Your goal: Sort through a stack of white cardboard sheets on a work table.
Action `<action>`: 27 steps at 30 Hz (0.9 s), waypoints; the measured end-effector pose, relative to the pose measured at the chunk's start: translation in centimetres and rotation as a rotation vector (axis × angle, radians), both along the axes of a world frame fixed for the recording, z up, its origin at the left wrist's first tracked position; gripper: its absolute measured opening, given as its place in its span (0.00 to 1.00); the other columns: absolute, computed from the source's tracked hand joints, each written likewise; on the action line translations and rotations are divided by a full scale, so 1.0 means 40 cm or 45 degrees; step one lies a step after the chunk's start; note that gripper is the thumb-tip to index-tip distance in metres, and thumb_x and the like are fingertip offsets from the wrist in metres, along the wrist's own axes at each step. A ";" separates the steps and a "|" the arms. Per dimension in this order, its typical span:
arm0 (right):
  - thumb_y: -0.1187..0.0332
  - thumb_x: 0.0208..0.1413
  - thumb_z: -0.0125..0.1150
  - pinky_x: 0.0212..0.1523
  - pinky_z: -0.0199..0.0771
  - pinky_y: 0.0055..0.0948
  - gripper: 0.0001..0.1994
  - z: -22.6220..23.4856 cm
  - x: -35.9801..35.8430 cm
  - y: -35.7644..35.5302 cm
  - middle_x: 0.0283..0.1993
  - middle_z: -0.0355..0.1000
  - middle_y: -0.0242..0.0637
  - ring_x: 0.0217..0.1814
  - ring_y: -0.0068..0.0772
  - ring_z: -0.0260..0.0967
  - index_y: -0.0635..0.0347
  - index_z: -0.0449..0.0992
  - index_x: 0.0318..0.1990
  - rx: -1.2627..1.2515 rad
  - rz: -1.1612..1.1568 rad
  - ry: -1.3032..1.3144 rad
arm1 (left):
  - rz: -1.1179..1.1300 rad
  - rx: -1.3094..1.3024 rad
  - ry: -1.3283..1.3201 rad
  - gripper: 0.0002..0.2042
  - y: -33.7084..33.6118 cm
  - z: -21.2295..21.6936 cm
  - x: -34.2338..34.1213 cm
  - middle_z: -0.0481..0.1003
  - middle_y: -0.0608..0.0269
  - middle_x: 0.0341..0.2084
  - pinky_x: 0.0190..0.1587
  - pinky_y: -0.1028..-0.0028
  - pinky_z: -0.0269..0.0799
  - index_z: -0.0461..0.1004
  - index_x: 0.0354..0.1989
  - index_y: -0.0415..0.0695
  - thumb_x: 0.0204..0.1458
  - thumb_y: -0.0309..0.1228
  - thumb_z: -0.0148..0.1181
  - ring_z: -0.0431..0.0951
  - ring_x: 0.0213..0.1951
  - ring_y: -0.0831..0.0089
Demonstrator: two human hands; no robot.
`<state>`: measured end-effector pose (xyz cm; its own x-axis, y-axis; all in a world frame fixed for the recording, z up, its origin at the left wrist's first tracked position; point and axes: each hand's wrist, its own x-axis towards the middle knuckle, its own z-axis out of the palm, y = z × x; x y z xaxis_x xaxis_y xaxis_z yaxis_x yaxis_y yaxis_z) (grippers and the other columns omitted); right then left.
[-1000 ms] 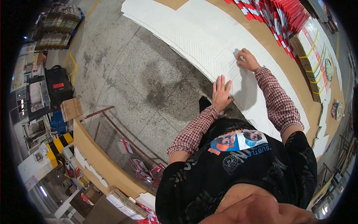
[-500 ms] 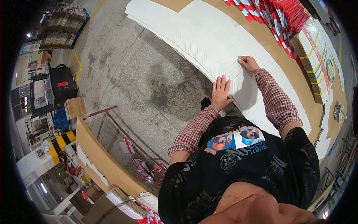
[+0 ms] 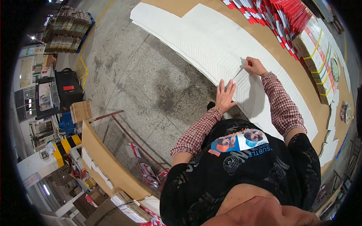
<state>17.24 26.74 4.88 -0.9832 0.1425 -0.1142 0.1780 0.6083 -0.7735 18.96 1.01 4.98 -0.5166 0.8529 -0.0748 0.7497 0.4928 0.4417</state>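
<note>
A long fanned row of overlapping white sheets (image 3: 203, 37) covers the near part of the work table, their edges showing as many parallel lines. Flat on the sheets near the table's left edge rests my left hand (image 3: 226, 97), fingers apart and holding nothing. Farther right, my right hand (image 3: 255, 66) is closed in a pinch on the corner of one white sheet, whose edge stands slightly raised and casts a dark line. The fingertips partly hide that corner. Red checked sleeves cover both forearms.
Fanned red-and-white folded cartons (image 3: 284, 22) lie at the far right beside a strapped carton stack (image 3: 318, 56). Brown board (image 3: 233, 19) lines the tabletop. At left stand a second brown-topped table (image 3: 109, 154), a rusty metal frame (image 3: 132, 130) and a black case (image 3: 68, 90).
My right hand has shifted slightly to the right, and the sheet edge beside it now stands more raised. My left hand stays on the sheets; the whole view has shifted a little.
</note>
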 end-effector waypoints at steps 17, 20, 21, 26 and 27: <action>0.69 0.42 0.62 0.29 0.62 0.23 0.08 -0.017 0.063 -0.009 0.29 0.64 0.35 0.28 0.23 0.61 0.61 0.70 0.26 0.207 -0.032 0.087 | -0.029 -0.105 0.025 0.43 -0.003 0.003 -0.003 0.40 0.57 0.61 0.58 0.48 0.41 0.47 0.60 0.44 0.36 0.48 0.62 0.35 0.60 0.42; 0.67 0.43 0.61 0.27 0.62 0.24 0.08 -0.010 0.052 0.005 0.25 0.64 0.33 0.25 0.22 0.60 0.61 0.70 0.26 0.183 0.019 0.071 | -0.039 -0.119 0.081 0.43 0.005 0.004 -0.002 0.40 0.57 0.61 0.58 0.48 0.41 0.47 0.60 0.44 0.36 0.49 0.61 0.35 0.60 0.42; 0.67 0.43 0.61 0.27 0.62 0.24 0.08 -0.008 0.045 0.003 0.25 0.64 0.33 0.25 0.22 0.60 0.61 0.70 0.26 0.180 0.020 0.074 | -0.043 -0.135 0.078 0.44 0.007 0.005 -0.001 0.40 0.57 0.61 0.58 0.48 0.41 0.46 0.60 0.44 0.37 0.50 0.61 0.35 0.60 0.42; 0.63 0.49 0.57 0.21 0.57 0.26 0.14 -0.053 0.057 0.031 0.14 0.59 0.32 0.17 0.21 0.52 0.64 0.68 0.21 -0.049 -0.064 -0.283 | -0.057 -0.150 0.082 0.44 0.015 0.010 -0.002 0.40 0.58 0.62 0.58 0.48 0.42 0.46 0.60 0.45 0.37 0.51 0.60 0.36 0.60 0.42; 0.62 0.49 0.56 0.21 0.56 0.26 0.15 -0.052 0.060 0.015 0.13 0.58 0.32 0.18 0.21 0.51 0.65 0.67 0.19 -0.064 -0.081 -0.228 | -0.058 -0.163 0.086 0.44 0.010 0.010 -0.002 0.40 0.58 0.61 0.58 0.48 0.42 0.46 0.60 0.45 0.37 0.51 0.60 0.36 0.60 0.42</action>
<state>19.62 27.35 2.81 -0.9357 0.1932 -0.2953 0.3524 0.5526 -0.7553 18.88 1.43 5.36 -0.4853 0.8612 -0.1510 0.7985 0.5069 0.3248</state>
